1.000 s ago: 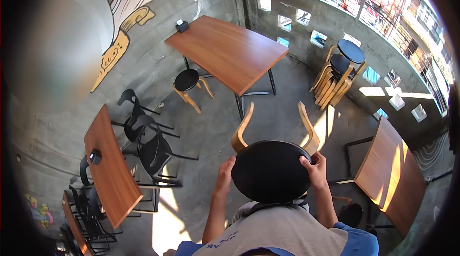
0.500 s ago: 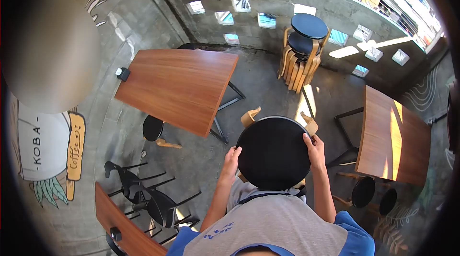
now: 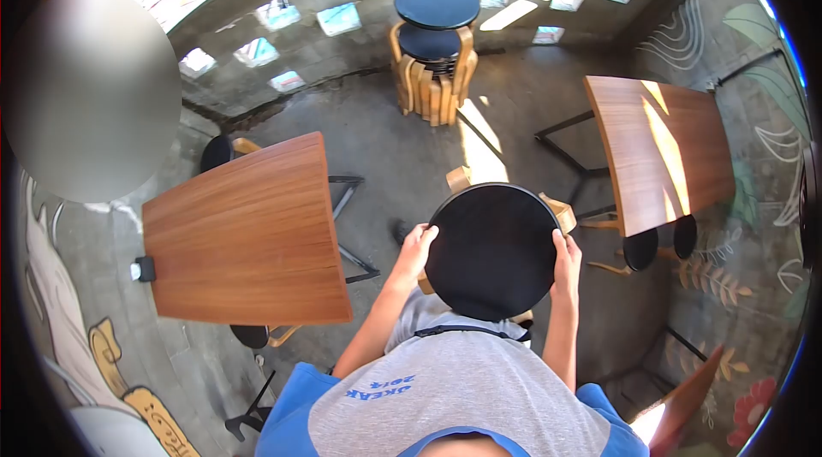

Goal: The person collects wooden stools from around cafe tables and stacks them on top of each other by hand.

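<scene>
A round stool [image 3: 491, 252] with a black seat and light bent-wood legs is held up in front of my waist. My left hand [image 3: 416, 253] grips the left edge of its seat. On the opposite edge, my right hand [image 3: 565, 264] is closed with the thumb on top. The fingers under the seat are hidden on both sides. Parts of the wooden legs show beyond the far rim; the rest lies hidden beneath the seat. Farther ahead, near the wall, stands a stack of similar stools [image 3: 435, 55] with black seats and wooden legs.
A wooden table [image 3: 244, 234] with black metal legs stands at left, with stools [image 3: 217, 152] partly beneath it. Another table [image 3: 664, 149] stands at right, with stools [image 3: 640, 249] at its near side. A concrete wall [image 3: 342, 55] with square openings runs behind the stack.
My view has turned right, so the stool stack and both tables appear farther left. The stool stays in both hands. The black chairs at lower left have mostly left the view.
</scene>
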`<state>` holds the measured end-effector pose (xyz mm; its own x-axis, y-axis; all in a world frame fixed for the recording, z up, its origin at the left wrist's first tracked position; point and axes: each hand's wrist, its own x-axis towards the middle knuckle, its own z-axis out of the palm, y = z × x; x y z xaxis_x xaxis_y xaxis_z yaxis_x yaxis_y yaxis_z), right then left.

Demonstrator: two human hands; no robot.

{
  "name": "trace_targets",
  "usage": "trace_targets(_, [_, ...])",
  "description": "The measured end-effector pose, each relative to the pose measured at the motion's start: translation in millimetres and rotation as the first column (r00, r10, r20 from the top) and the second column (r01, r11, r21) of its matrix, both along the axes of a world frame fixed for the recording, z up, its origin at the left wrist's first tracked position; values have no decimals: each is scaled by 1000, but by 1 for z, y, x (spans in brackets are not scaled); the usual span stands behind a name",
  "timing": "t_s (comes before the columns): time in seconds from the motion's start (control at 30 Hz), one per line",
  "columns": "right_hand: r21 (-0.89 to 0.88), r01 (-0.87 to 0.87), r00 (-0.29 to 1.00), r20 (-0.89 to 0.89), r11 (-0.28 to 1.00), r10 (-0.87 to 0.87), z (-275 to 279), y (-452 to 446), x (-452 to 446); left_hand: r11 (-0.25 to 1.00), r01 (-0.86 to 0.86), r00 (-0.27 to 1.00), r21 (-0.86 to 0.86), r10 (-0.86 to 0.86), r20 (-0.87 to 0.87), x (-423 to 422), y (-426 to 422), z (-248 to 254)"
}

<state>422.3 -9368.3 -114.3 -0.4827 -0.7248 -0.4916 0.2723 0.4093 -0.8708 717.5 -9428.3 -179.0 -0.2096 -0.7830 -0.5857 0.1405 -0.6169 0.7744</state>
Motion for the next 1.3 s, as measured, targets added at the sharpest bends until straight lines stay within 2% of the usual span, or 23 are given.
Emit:
trace_targets(0.1, [36,129,992,5,991,-130,8,-8,28,996,69,997,48,-69,-19,12,-38,-23])
trace_targets(0.23, [39,183,983,-17,982,-183,4,-16,58,994,100,995,40,-100,-13,27,-60,-63])
trace_targets(0.43, [139,85,984,-165,987,-61,-38,-39,64,985,-2,1000,175,-2,19,31,-55,-106])
trace_targets(0.53, [197,8,990,-138,980,20,-84,-58,52,982,-32,992,187,8,129,27,-54,-135])
trace_targets(0.57, [207,-29,991,-120,978,54,-100,-67,48,969,-68,994,237,46,99,25,-54,-147])
trace_targets(0.63, [272,-150,976,-115,950,187,-142,-85,30,945,-86,984,317,31,175,18,-56,-166])
trace_targets(0.73, [303,-292,954,30,907,297,-186,-124,15,920,-96,960,379,-15,279,8,-57,-215])
trace_targets(0.83, [340,-440,898,136,831,419,-245,-167,-5,909,-91,949,406,-44,311,1,-58,-262])
trace_targets(0.87, [362,-482,875,161,798,456,-268,-182,-11,893,-63,934,445,-104,341,-1,-59,-278])
trace_targets(0.97, [382,-562,827,251,734,503,-308,-228,-13,852,-20,962,523,-126,242,-7,-52,-351])
trace_targets(1.0, [421,-581,812,240,697,532,-329,-241,-15,827,-27,973,562,-108,206,-11,-48,-383])
trace_targets(1.07, [469,-613,777,213,636,593,-369,-267,-15,801,-116,903,587,-162,399,-28,-62,-381])
trace_targets(1.1, [524,-631,726,140,571,673,-382,-281,-14,790,-155,852,593,-197,485,-36,-71,-378])
trace_targets(1.17, [544,-655,681,122,525,722,-423,-299,-16,786,-194,904,587,-89,418,-37,-79,-400])
trace_targets(1.23, [551,-646,627,-12,528,779,-447,-319,-11,797,-214,947,565,28,319,-35,-76,-444])
trace_targets(1.27, [544,-637,626,-48,546,779,-462,-333,-11,826,-294,915,482,98,391,-41,-88,-434])
trace_targets(1.3, [539,-628,624,-83,561,777,-476,-345,-13,857,-281,918,432,109,380,-40,-91,-449])
